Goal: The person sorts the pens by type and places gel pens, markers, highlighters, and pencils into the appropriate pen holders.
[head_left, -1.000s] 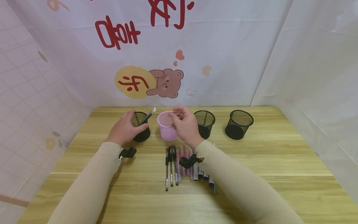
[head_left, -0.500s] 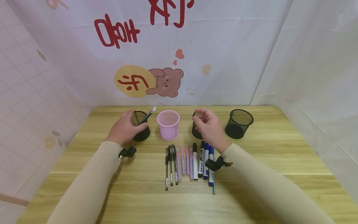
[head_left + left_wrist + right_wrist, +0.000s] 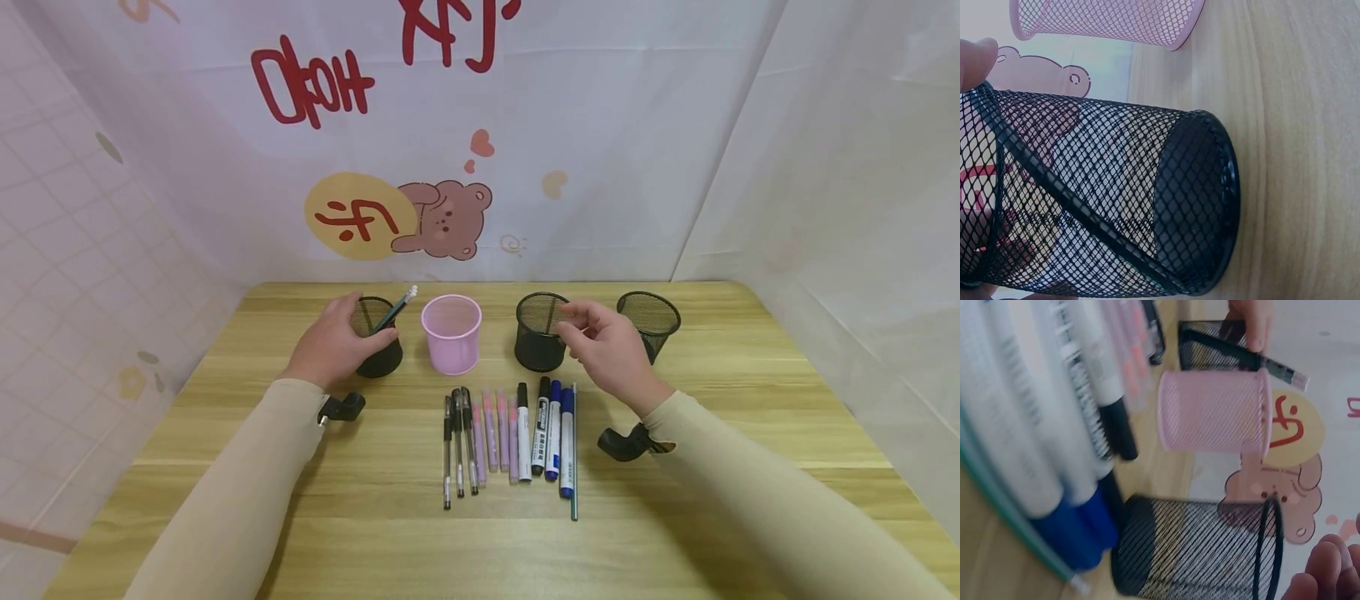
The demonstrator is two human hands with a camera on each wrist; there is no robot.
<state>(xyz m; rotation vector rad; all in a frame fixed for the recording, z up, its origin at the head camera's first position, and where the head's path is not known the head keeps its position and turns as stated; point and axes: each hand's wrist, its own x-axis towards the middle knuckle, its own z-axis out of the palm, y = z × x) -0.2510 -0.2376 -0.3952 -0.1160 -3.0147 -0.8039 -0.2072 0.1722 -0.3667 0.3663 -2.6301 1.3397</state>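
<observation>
My left hand point(image 3: 330, 343) grips the leftmost black mesh pen cup point(image 3: 381, 360), thumb and fingers about its rim. Pencils point(image 3: 395, 309) with white eraser ends lean out of that cup towards the right. In the left wrist view the mesh cup point(image 3: 1104, 194) stands upright on the table, with the tip of a digit at its rim. My right hand point(image 3: 611, 350) hovers beside another black mesh cup point(image 3: 538, 346), fingers loosely bent and holding nothing. A lone green pencil point(image 3: 574, 492) lies on the table at the right end of a row of pens.
Between the black cups stands a pink mesh cup point(image 3: 453, 350). A further black cup point(image 3: 651, 321) is partly hidden behind my right hand. Black gel pens point(image 3: 459, 450), pink highlighters point(image 3: 491, 437), black-capped markers point(image 3: 523, 442) and blue-capped markers point(image 3: 567, 450) lie side by side in front.
My right hand has moved rightwards from above the pink cup, past the third cup, uncovering the markers and pencil. The left hand keeps its hold on its cup.
</observation>
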